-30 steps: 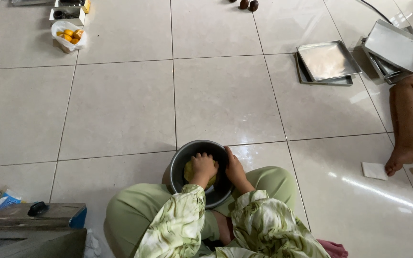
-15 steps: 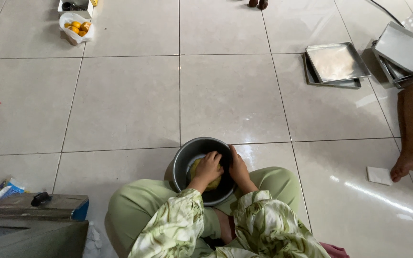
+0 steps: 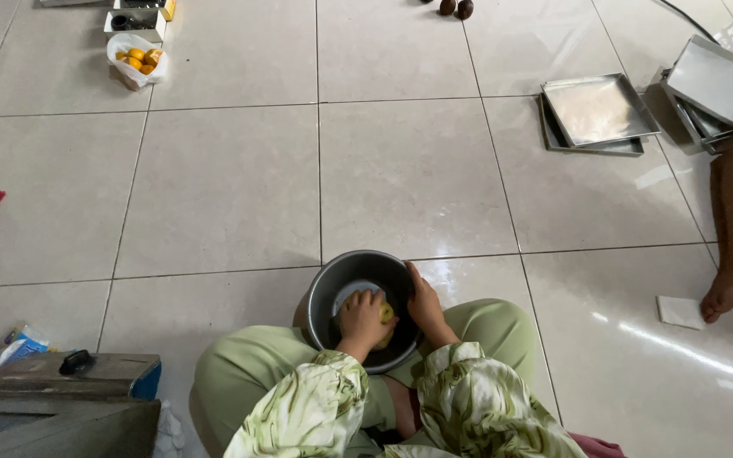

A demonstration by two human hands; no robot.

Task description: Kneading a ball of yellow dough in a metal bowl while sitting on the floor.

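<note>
Dough [image 3: 384, 315], a yellow lump, sits inside the metal bowl [image 3: 341, 284] on the tiled floor [image 3: 409, 178], against the sitter's crossed legs. In the head view, the left hand [image 3: 361, 318] is curled down over the lump, fingers pressed together; a second ago it lay a touch higher in the bowl, so the kneading goes on in place. The right hand [image 3: 426, 307] clasps the rim, steadying it. Open floor lies ahead; stacked baking trays [image 3: 597, 112] and another person's foot [image 3: 730, 290] stay well apart to the right.
</note>
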